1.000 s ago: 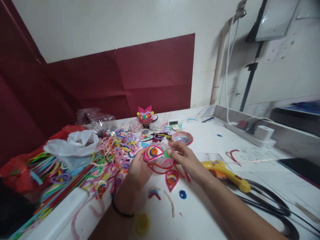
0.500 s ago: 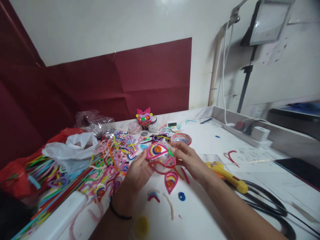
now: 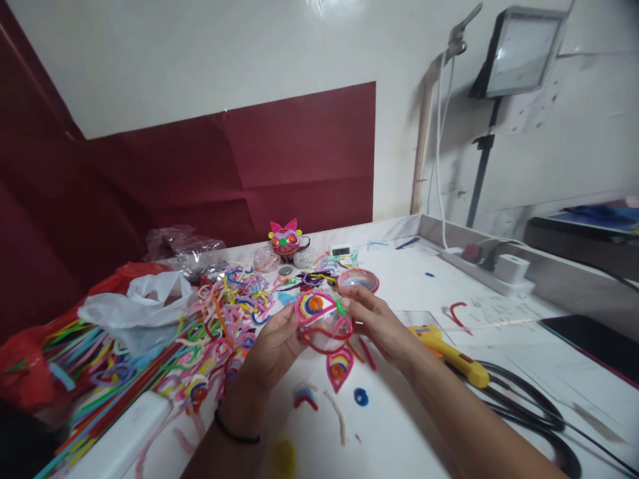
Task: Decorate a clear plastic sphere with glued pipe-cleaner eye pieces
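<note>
Both my hands hold a clear plastic half-sphere (image 3: 327, 329) rimmed in red pipe cleaner, with a pink teardrop eye piece (image 3: 313, 306) pressed on its top. My left hand (image 3: 273, 346) cups it from the left with curled fingers. My right hand (image 3: 374, 322) pinches its right side, fingertips by a small green bit. Below them on the white table (image 3: 429, 426) lie another pink teardrop piece (image 3: 339, 367), a small rainbow arc (image 3: 305, 395) and a blue coil (image 3: 360, 397).
A heap of coloured pipe cleaners (image 3: 224, 313) and plastic bags (image 3: 134, 299) fills the left. A yellow glue gun (image 3: 449, 356) with black cable lies right of my hand. A second rimmed bowl (image 3: 358, 279) and a pink cat-faced ball (image 3: 283, 241) stand behind. A power strip (image 3: 492, 276) lines the right edge.
Both hands with the half-sphere have stayed together and shifted slightly. The view has drifted a little, so everything sits somewhat lower and to the left.
</note>
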The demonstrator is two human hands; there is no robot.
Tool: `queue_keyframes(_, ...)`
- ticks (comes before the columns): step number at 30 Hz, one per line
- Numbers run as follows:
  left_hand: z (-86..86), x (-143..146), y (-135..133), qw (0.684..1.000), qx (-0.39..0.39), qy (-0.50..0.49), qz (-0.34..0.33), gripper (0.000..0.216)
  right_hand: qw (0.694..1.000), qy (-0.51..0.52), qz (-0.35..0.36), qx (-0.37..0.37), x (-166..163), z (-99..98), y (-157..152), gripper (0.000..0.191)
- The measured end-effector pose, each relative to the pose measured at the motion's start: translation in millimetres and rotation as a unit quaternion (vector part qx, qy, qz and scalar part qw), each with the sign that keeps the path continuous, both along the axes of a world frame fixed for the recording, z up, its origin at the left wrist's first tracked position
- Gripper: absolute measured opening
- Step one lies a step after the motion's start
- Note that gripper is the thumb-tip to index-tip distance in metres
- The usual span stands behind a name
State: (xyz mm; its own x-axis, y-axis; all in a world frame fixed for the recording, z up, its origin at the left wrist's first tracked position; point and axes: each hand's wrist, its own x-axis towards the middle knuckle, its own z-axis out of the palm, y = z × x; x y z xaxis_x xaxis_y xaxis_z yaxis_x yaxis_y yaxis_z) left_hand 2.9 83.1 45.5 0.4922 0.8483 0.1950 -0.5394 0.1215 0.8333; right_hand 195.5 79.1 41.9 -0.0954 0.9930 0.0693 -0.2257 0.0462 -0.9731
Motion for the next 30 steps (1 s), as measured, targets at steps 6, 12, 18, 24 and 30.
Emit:
queue_keyframes(6,-4.3,-4,4,0.997,-0.032,0.043,0.053,0.027,0.999,-0.018,0.003,0.027,0,-1.2,6,0.054)
queue_keyframes(12,-4.2,-6,6,0.991,-0.070,0.061,0.094,0.028,0.985,-0.121,-0.061,0.104,21,23.1,-7,0.044)
queue_keyframes(18,-2.2,-3,10,0.984,-0.110,0.050,0.134,0.019,0.861,-0.451,-0.142,0.187,89,39.5,-46,0.025)
queue_keyframes(24,3.8,3,10,0.974,-0.136,0.046,0.173,0.024,0.748,-0.654,-0.063,0.092,130,15.5,-75,0.017)
queue_keyframes(30,5.3,8,8,0.973,-0.147,0.052,0.172,0.024,0.778,-0.614,-0.130,-0.014,120,0.0,-75,0.033)
